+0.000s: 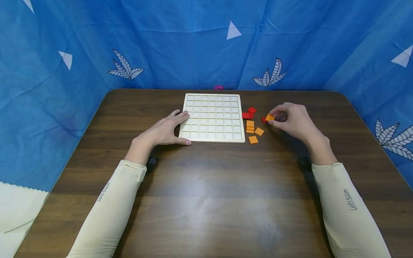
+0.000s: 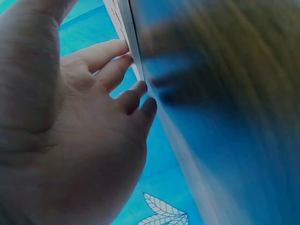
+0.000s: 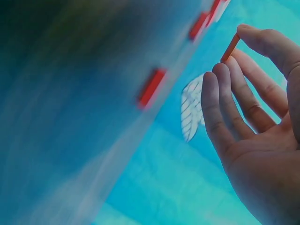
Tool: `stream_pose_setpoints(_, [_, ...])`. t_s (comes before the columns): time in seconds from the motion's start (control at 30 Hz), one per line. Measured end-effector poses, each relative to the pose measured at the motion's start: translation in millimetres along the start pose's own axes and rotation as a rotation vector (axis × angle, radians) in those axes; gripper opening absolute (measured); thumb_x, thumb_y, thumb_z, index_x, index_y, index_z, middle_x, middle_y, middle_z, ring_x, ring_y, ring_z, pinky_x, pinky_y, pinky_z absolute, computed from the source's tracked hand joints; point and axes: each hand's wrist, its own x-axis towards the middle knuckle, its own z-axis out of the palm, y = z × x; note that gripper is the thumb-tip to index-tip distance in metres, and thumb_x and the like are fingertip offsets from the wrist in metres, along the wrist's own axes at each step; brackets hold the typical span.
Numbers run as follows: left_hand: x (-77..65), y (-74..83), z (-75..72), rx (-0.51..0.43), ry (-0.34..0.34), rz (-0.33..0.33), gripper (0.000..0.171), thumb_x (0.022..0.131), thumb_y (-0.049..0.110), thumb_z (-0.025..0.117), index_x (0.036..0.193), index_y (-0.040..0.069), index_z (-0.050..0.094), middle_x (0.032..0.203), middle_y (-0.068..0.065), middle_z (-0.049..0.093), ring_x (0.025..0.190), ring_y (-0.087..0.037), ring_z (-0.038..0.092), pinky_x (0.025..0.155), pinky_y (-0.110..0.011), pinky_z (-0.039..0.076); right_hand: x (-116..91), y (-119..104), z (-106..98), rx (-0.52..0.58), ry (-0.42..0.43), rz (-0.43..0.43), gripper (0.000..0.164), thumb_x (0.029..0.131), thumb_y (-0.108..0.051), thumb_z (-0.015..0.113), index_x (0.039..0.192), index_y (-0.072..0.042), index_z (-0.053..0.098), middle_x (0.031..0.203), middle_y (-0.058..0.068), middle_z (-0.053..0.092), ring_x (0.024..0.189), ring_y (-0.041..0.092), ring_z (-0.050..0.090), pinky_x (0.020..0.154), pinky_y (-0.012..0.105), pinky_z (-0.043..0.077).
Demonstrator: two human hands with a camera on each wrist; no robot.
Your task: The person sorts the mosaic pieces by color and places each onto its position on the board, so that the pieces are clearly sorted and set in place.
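Observation:
A white square grid board lies toward the far side of the table, its cells bare. My left hand rests at the board's left edge, fingers spread over the rim and thumb at the near corner. To the right of the board, my right hand pinches an orange square tile between thumb and fingertips. In the right wrist view that orange tile appears edge-on, held off the table. A red tile lies just below and left of it. More red tiles and several orange tiles lie beside the board's right edge.
The dark wooden table extends toward me, with its far edge just behind the board. A blue patterned cloth hangs behind and at both sides. White material shows at the lower left.

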Motion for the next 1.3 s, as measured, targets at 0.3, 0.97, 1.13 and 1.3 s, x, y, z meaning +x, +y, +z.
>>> stream_pose_setpoints(0.3, [0.4, -4.4, -0.1, -0.01, 0.006, -0.006, 0.113, 0.081, 0.063, 0.084, 0.169, 0.019, 0.027, 0.178, 0.001, 0.017, 0.165, -0.03, 0.005, 0.128, -0.06, 0.023, 28, -40, 21, 0.062, -0.016, -0.068, 0.026, 0.092, -0.015, 0.082, 0.115, -0.004, 0.077, 0.106, 0.015, 0.07, 0.092, 0.031, 0.063, 0.083, 0.042, 0.056])
stream_pose_setpoints(0.97, [0.4, -7.9, 1.7, -0.033, -0.01, -0.02, 0.114, 0.083, 0.063, 0.083, 0.17, 0.019, 0.023, 0.179, 0.002, 0.012, 0.165, -0.032, 0.003, 0.129, -0.062, 0.02, 77, -129, 68, 0.17, -0.097, -0.186, 0.021, 0.086, -0.014, 0.085, 0.105, -0.007, 0.08, 0.095, 0.009, 0.072, 0.089, 0.023, 0.067, 0.079, 0.035, 0.055])
stream_pose_setpoints(1.13, [1.3, -6.6, 2.4, -0.039, -0.011, -0.025, 0.114, 0.082, 0.065, 0.082, 0.169, 0.02, 0.024, 0.179, 0.002, 0.012, 0.165, -0.033, 0.004, 0.128, -0.063, 0.02, 84, -145, 78, 0.189, -0.118, -0.226, 0.017, 0.086, -0.008, 0.084, 0.102, -0.005, 0.079, 0.093, 0.01, 0.074, 0.085, 0.023, 0.069, 0.083, 0.035, 0.056])
stream_pose_setpoints(1.3, [1.7, -5.5, 2.7, -0.044, -0.011, -0.029, 0.113, 0.082, 0.065, 0.082, 0.169, 0.021, 0.024, 0.178, 0.002, 0.013, 0.165, -0.033, 0.004, 0.128, -0.064, 0.02, 90, -160, 87, 0.173, -0.158, -0.242, 0.021, 0.084, -0.012, 0.088, 0.101, -0.003, 0.079, 0.094, 0.011, 0.075, 0.086, 0.023, 0.07, 0.086, 0.036, 0.058])
